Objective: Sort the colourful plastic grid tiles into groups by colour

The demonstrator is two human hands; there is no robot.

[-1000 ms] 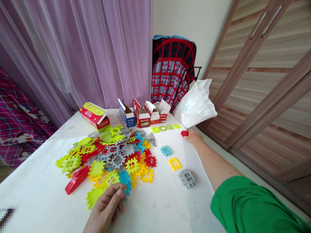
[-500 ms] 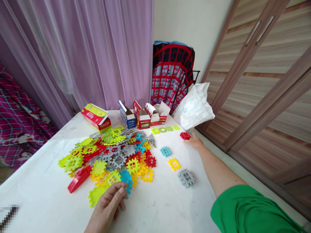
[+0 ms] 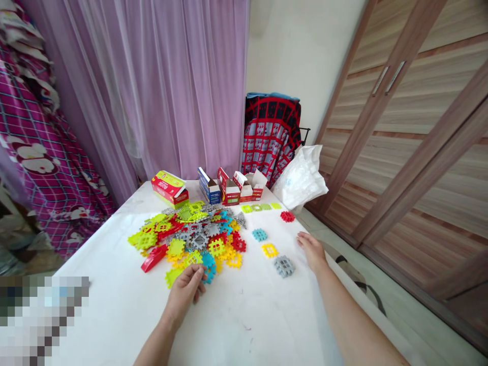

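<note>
Right hand (image 3: 313, 251): at the bench's right edge, fingers loosely bent, grasp fairly wide. Nearest thing is the red pieces (image 3: 287, 216), visible gap between.

Left hand (image 3: 188, 284): at the front of the mixed pile (image 3: 200, 240), grasp narrow, fingers curled, thumb close to index. Can't tell if it grips anything or touches the pieces behind it, a lime plate (image 3: 173, 277) and blue pieces (image 3: 209, 263).

Right of the pile, back to front on the bench (image 3: 244, 320): lime row (image 3: 265, 207), red pieces, light-blue pieces (image 3: 260, 234), yellow frame piece (image 3: 270, 250), grey stack (image 3: 284, 266). All lie flat, apart from each other.

Red curved part (image 3: 154, 257) at the pile's left front. Along the back: red-green box (image 3: 170, 193), blue box (image 3: 209, 189), two red boxes with flaps up. White bag (image 3: 301, 178) at the back right corner.
</note>
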